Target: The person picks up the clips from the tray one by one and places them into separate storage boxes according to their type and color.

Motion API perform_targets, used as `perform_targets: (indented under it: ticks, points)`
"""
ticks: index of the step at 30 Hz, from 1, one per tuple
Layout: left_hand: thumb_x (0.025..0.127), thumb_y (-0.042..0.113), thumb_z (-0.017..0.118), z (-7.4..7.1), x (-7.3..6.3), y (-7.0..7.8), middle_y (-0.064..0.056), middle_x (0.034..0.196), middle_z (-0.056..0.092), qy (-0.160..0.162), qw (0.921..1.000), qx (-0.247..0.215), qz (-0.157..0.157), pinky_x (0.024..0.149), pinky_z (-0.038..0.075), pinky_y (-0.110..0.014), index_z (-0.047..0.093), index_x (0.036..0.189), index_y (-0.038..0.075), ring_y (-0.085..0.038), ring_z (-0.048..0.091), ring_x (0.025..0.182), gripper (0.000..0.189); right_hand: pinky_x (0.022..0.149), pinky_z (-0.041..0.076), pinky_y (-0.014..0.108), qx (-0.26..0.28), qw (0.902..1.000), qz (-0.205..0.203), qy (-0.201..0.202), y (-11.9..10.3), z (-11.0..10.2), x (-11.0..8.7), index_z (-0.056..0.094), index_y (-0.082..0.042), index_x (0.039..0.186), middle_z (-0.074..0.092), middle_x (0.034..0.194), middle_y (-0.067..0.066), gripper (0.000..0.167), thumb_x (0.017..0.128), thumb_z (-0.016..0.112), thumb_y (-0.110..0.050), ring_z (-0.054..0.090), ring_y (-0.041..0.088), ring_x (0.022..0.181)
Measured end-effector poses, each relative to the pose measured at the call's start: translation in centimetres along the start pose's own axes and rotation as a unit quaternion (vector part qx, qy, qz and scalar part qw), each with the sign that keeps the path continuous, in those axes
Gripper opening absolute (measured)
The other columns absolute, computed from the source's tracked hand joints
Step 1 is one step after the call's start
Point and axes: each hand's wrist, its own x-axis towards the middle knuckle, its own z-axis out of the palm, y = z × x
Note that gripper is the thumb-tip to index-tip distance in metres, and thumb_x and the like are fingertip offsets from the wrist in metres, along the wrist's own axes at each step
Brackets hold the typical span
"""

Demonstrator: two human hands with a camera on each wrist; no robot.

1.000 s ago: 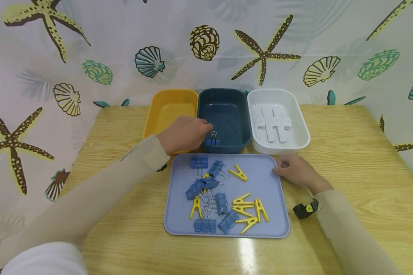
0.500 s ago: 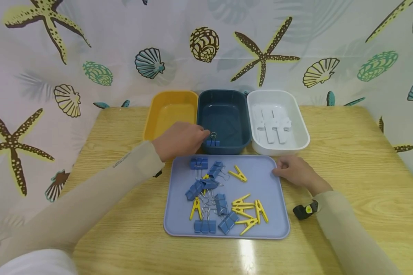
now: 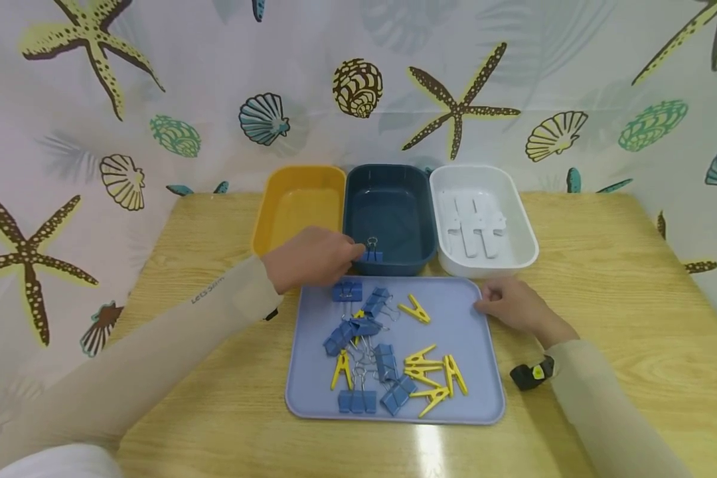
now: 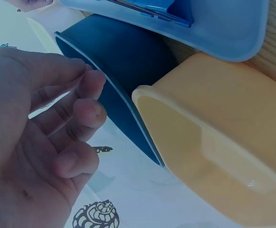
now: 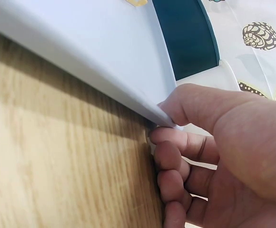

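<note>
Over the left front corner of the dark blue bin (image 3: 394, 269) is my left hand (image 3: 313, 257), its fingers loosely curled with nothing visible held. In the left wrist view the thumb tip and index fingertip lie close together near the bin's rim. A blue binder clip (image 3: 372, 256) stands inside that bin beside the fingertips. My right hand (image 3: 516, 305) pinches the right rim of the light blue tray (image 3: 454, 312), thumb above and index finger below. On the tray lie several blue binder clips (image 3: 357, 401) and several yellow clothespins (image 3: 418, 358), some overlapping.
A yellow bin (image 3: 305, 199) stands left of the dark blue one. To its right, a white bin (image 3: 516, 245) contains several flat white pieces (image 3: 478, 226). The bins form a row behind the tray on a wooden table (image 3: 621, 292), before a patterned cloth (image 3: 311, 73).
My left hand has moved slightly toward the front of the dark blue bin. My right hand stays at the tray's rim. The whole head view has shifted a little downward.
</note>
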Motion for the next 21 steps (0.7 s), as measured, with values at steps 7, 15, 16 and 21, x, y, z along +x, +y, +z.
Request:
perform_targets:
  ticks: [7, 15, 16, 21]
  points:
    - [0.095, 0.016, 0.057, -0.07, -0.04, 0.5, 0.001, 0.084, 0.066, -0.039, 0.999, -0.02, 0.005, 0.061, 0.049, -0.026, 0.067, 0.103, 0.015, -0.014, 0.056, 0.066, 0.013, 0.062, 0.038, 0.029, -0.001, 1.0, -0.002, 0.002, 0.34, 0.24, -0.17, 0.054, -0.009, 0.072, 0.052, 0.069, 0.002, 0.023, 0.089, 0.064, -0.021, 0.048, 0.016, 0.067]
    - [0.095, 0.013, 0.056, 0.01, -0.44, 0.58, 0.002, 0.083, 0.065, -0.054, 0.9979, -0.026, 0.025, 0.059, 0.045, -0.024, 0.067, 0.101, 0.016, -0.014, 0.054, 0.065, 0.013, 0.063, 0.039, 0.029, -0.006, 1.0, -0.004, 0.001, 0.3, 0.27, -0.24, 0.054, -0.01, 0.072, 0.053, 0.069, 0.002, 0.023, 0.088, 0.064, -0.022, 0.048, 0.016, 0.067]
    - [0.094, 0.012, 0.057, -0.02, -0.5, 0.55, 0.002, 0.085, 0.066, -0.059, 0.9975, -0.029, 0.026, 0.06, 0.046, -0.024, 0.067, 0.104, 0.016, -0.013, 0.054, 0.067, 0.015, 0.063, 0.039, 0.029, -0.007, 1.0, -0.003, 0.0, 0.29, 0.23, -0.21, 0.054, -0.01, 0.072, 0.053, 0.069, 0.002, 0.023, 0.088, 0.064, -0.022, 0.048, 0.016, 0.067]
    - [0.091, 0.009, 0.06, -0.21, -0.71, 0.6, 0.001, 0.099, 0.07, -0.096, 0.994, -0.041, 0.033, 0.066, 0.051, -0.026, 0.068, 0.113, 0.019, -0.014, 0.057, 0.072, 0.026, 0.063, 0.039, 0.029, -0.006, 1.0, -0.002, -0.001, 0.1, 0.07, -0.1, 0.054, -0.01, 0.072, 0.052, 0.07, 0.002, 0.023, 0.089, 0.064, -0.022, 0.048, 0.016, 0.067]
